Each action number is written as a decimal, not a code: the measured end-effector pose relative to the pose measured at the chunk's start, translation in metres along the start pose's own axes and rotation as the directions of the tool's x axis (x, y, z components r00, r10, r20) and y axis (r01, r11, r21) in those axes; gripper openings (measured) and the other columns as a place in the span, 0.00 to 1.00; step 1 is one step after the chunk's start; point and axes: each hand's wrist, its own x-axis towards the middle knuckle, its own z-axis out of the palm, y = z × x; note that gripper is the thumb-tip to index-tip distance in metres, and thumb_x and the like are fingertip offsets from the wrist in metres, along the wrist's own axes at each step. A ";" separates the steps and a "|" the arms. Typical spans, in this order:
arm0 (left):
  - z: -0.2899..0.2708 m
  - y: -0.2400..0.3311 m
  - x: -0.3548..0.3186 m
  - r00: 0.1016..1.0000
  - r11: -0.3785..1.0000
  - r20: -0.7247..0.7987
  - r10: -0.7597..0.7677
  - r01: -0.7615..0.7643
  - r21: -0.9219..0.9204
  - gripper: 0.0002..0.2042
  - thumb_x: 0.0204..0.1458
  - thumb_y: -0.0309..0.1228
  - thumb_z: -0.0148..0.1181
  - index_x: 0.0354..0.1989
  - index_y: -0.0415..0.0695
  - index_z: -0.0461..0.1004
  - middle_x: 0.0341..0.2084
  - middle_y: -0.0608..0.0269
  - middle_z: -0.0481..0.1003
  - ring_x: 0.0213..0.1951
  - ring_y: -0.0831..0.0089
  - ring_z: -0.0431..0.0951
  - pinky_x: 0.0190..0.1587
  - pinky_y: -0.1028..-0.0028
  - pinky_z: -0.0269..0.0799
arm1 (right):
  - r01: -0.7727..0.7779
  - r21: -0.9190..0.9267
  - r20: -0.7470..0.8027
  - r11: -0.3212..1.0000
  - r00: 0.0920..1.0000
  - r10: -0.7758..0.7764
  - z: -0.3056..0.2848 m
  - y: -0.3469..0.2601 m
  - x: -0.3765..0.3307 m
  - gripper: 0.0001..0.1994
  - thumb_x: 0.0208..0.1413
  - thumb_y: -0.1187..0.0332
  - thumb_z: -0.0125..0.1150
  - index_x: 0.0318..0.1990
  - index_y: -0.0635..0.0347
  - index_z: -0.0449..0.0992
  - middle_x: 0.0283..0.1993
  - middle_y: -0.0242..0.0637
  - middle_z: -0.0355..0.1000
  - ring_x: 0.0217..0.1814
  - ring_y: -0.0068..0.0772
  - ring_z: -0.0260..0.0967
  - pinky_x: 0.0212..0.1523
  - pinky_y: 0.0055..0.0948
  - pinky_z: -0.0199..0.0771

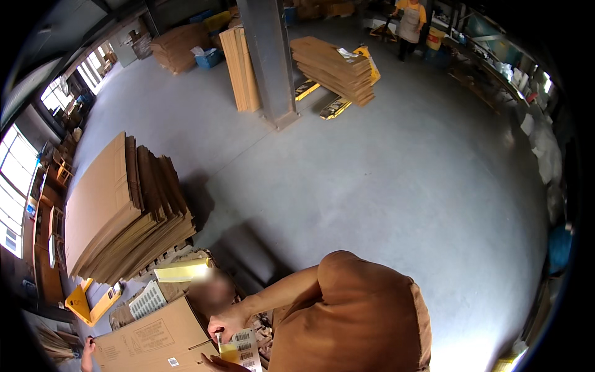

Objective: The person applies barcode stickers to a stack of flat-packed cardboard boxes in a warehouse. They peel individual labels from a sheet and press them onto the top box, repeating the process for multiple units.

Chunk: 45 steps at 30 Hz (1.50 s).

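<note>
A flat brown carton (145, 338) with printed line drawings lies at the lower left. My right hand (228, 323), its brown-sleeved arm bent, is closed beside the carton's right edge. Its fingertips pinch a small white label over a barcode label sheet (246, 348) that has a yellow area. At the lower edge, partly cut off and in shadow, my left hand (224, 366) appears closed on that sheet's near side. Another person's hand (88, 352) seems to grip the carton's left corner; its arm is mostly out of view. A blurred patch hides what lies behind my right wrist.
A tall stack of flat cardboard (124, 211) stands left, near a yellow pallet jack (93, 304). Another label sheet (147, 300) lies beyond the carton. Farther off are a steel pillar (268, 62), more stacked cardboard (334, 65) and a person in an apron (409, 25).
</note>
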 end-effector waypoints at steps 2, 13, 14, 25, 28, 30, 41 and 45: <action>-0.007 0.008 -0.002 1.000 0.986 0.012 0.012 -0.014 0.168 0.19 0.63 0.35 0.43 0.61 0.44 0.66 0.45 0.47 0.77 0.46 0.57 0.78 0.45 0.62 0.74 | 0.187 -0.063 -0.072 0.980 0.979 -0.192 0.010 0.012 0.008 0.13 0.40 0.69 0.68 0.36 0.63 0.80 0.29 0.41 0.76 0.28 0.32 0.71 0.30 0.31 0.71; -0.029 0.024 0.008 0.991 0.999 -0.128 -0.041 0.044 0.020 0.14 0.58 0.27 0.57 0.53 0.52 0.71 0.18 0.54 0.74 0.19 0.62 0.78 0.21 0.67 0.70 | -0.212 0.168 0.128 0.963 0.973 0.192 0.003 -0.019 0.019 0.10 0.53 0.77 0.63 0.43 0.63 0.75 0.38 0.30 0.74 0.36 0.15 0.68 0.36 0.19 0.71; -0.034 0.020 0.006 0.986 0.998 -0.163 -0.039 0.046 0.042 0.14 0.57 0.27 0.58 0.52 0.51 0.71 0.18 0.54 0.75 0.20 0.62 0.78 0.21 0.67 0.71 | -0.234 0.128 0.172 0.964 0.962 0.210 0.005 -0.028 0.026 0.10 0.54 0.77 0.62 0.43 0.64 0.75 0.38 0.29 0.74 0.35 0.15 0.68 0.36 0.18 0.71; -0.037 0.036 0.004 0.957 0.944 -0.278 -0.078 0.161 0.287 0.13 0.53 0.23 0.60 0.47 0.47 0.72 0.25 0.59 0.78 0.29 0.62 0.79 0.30 0.65 0.73 | -0.021 0.036 0.433 0.999 0.901 0.004 -0.006 -0.013 0.074 0.07 0.56 0.76 0.61 0.41 0.66 0.76 0.33 0.38 0.75 0.35 0.25 0.71 0.37 0.25 0.72; -0.036 0.030 0.005 0.953 0.939 -0.287 -0.100 0.186 0.289 0.13 0.53 0.24 0.59 0.47 0.46 0.72 0.25 0.58 0.77 0.29 0.61 0.79 0.30 0.65 0.73 | 0.078 -0.014 0.424 0.997 0.903 -0.064 -0.003 -0.020 0.083 0.07 0.53 0.77 0.63 0.40 0.65 0.76 0.34 0.40 0.76 0.34 0.32 0.74 0.36 0.28 0.73; -0.036 0.025 0.007 0.947 0.945 -0.305 -0.099 0.186 0.269 0.12 0.53 0.24 0.59 0.47 0.46 0.72 0.25 0.58 0.77 0.29 0.60 0.79 0.30 0.64 0.73 | 0.208 -0.050 0.407 0.977 0.897 -0.170 0.000 -0.017 0.088 0.08 0.52 0.77 0.64 0.40 0.64 0.76 0.34 0.41 0.76 0.34 0.35 0.75 0.36 0.30 0.74; -0.033 0.001 0.020 0.919 0.941 -0.277 -0.281 0.320 0.106 0.12 0.56 0.26 0.56 0.48 0.49 0.71 0.23 0.55 0.77 0.27 0.56 0.79 0.28 0.62 0.73 | 0.289 -0.064 0.410 0.955 0.880 -0.239 0.013 -0.010 0.115 0.07 0.49 0.75 0.66 0.37 0.63 0.77 0.33 0.43 0.76 0.35 0.45 0.74 0.36 0.37 0.74; -0.035 -0.006 0.024 0.927 0.950 -0.269 -0.262 0.297 0.098 0.11 0.56 0.27 0.56 0.47 0.49 0.71 0.24 0.54 0.78 0.28 0.53 0.79 0.28 0.60 0.74 | 0.277 -0.061 0.421 0.959 0.878 -0.227 0.020 -0.002 0.121 0.07 0.48 0.75 0.66 0.36 0.61 0.78 0.32 0.40 0.74 0.34 0.45 0.73 0.35 0.37 0.73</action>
